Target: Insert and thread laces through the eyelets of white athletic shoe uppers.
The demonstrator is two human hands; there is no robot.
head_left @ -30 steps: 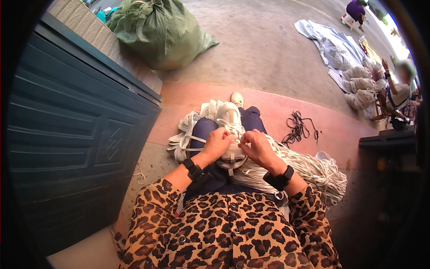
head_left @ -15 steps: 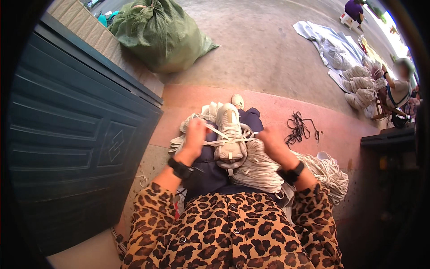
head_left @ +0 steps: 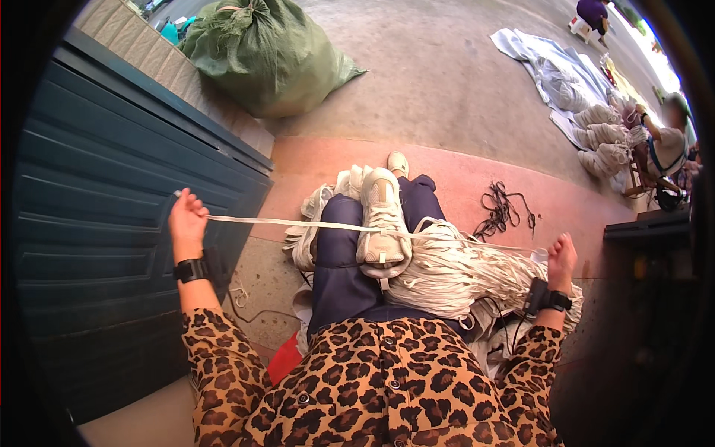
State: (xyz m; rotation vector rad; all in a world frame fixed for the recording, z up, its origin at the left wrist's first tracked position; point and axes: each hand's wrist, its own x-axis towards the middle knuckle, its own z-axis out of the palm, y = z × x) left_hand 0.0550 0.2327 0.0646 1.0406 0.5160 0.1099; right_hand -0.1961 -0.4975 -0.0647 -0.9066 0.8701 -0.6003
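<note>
white strap (head_left: 298, 223) stretches taut, running side to side across the sneaker (head_left: 382, 216) on the raised knee. left hand (head_left: 186, 217) pinches its far end; right hand (head_left: 561, 257) closes on the other, beside the strap pile (head_left: 462, 276).

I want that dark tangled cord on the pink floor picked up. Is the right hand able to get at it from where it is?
Probably yes. The right hand is out wide gripping the white strap; the dark cord lies on bare floor ahead of it with nothing between, though the strap would need releasing first.
</note>
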